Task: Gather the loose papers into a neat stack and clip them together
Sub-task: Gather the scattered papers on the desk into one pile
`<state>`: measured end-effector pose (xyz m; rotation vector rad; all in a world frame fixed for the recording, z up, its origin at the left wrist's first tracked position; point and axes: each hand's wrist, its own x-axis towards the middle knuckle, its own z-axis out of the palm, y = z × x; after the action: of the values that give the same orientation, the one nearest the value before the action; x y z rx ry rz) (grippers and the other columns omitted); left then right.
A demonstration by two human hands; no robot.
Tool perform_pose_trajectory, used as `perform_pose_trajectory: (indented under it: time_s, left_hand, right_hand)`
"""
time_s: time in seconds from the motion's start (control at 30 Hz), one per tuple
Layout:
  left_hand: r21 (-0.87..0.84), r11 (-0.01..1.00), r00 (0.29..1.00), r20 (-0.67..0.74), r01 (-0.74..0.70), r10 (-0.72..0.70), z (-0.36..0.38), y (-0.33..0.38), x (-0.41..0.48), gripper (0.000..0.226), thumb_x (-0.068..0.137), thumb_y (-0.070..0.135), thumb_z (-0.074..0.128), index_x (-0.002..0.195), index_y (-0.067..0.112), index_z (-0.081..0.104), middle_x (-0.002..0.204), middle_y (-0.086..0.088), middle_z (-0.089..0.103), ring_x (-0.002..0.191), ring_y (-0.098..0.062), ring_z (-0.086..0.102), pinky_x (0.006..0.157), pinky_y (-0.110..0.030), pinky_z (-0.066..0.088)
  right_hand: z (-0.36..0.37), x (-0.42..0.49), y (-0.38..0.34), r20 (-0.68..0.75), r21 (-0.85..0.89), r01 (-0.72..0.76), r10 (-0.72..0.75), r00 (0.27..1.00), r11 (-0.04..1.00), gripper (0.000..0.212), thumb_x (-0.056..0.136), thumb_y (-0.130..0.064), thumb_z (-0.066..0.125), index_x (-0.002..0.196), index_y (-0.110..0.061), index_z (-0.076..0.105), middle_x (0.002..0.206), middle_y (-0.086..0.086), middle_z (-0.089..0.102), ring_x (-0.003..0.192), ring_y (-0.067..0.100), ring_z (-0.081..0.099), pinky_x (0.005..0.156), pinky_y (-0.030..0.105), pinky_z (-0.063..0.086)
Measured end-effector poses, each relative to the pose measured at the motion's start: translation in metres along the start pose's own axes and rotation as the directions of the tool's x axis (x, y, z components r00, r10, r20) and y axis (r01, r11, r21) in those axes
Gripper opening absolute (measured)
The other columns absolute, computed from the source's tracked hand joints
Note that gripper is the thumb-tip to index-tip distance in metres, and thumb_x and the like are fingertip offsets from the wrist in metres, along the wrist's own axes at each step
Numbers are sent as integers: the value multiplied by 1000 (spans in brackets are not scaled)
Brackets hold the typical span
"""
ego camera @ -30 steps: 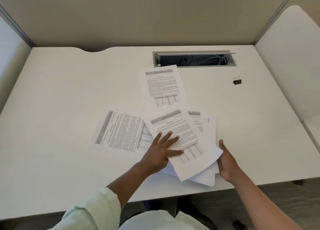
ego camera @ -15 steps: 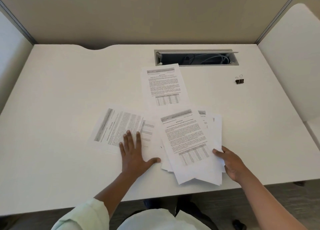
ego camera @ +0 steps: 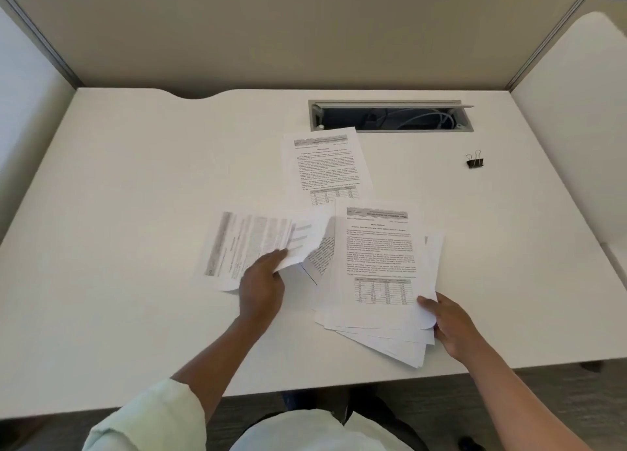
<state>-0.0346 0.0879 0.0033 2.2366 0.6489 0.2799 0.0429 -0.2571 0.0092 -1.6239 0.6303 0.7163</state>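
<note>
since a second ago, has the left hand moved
Yes. The left hand went left, from the pile below the cable slot to the sideways sheet, whose edge it now grips.

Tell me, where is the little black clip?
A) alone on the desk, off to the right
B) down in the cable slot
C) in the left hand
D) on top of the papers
A: the clip sits by itself on the desk, off to the right of the papers.

single head view, steeply down over the desk (ego camera: 135,213)
</note>
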Motion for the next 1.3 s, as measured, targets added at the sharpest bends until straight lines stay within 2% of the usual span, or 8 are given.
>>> perform_pose_trajectory:
  time_s: [0.27,0.47,0.6,0.7,0.83,1.03,1.17,1.3]
  left_hand:
    - [-7,750,715,297,-661,633,42,26,-18,46,82,8,74,118,36,73,148,1,54,147,-26,37,122,-56,15]
    - [13,630,548,507,-777,665,63,13,-25,34,82,37,79,115,43,73,158,0,41,154,-27,20,123,-58,11]
    - [67,581,529,507,-811,680,70,9,-20,41,84,34,75,124,41,68,159,-4,40,152,-29,24,120,-60,20]
    - [162,707,690,446,-688,570,70,16,-20,58,95,30,52,152,33,42,165,-8,26,154,-27,20,123,-51,20]
    - [-82,992,967,228,-93,109,64,37,-18,68,94,-2,47,156,21,34,152,-8,43,135,-24,47,112,-40,41]
    - [-420,744,825,474,520,-309,51,77,-5,58,83,45,67,137,28,53,120,3,68,104,-17,68,98,-45,52]
    - [-504,706,819,540,498,-192,54,96,-2,42,89,6,65,125,27,63,118,5,74,106,-20,72,96,-49,56]
    - [-455,762,800,584,461,-135,53,106,1,38,90,14,72,125,28,67,118,5,75,103,-22,74,93,-49,58]
  right_hand:
    - [1,-6,-2,39,-62,27,-25,999,998,32,99,-13,61,130,-22,61,123,4,70,108,25,64,86,45,54]
    - [-4,-7,-5,89,88,-37,30,996,995,41,101,-54,51,125,-26,68,117,3,78,112,29,70,101,53,51]
    - [2,-8,-6,141,-57,85,-76,987,995,24,101,-33,62,125,-31,63,122,-4,76,108,20,73,90,47,58]
    - [1,-2,-6,118,-156,157,-140,983,975,29,100,-19,65,128,-27,61,125,-2,74,106,22,73,95,46,57]
    - [-8,1,-11,116,-119,188,-174,978,975,30,100,-19,63,129,-25,62,120,-4,76,107,23,72,91,42,58]
    - [-29,9,-21,249,37,110,-115,962,993,34,97,-16,66,131,-23,64,126,5,75,116,35,70,104,60,50]
    - [-35,10,-37,342,126,64,-104,934,990,38,97,-11,61,135,-16,62,129,10,73,118,33,69,101,50,52]
    - [-39,17,-50,372,153,31,-87,924,988,35,101,-20,60,135,-13,62,129,13,72,120,37,68,107,55,49]
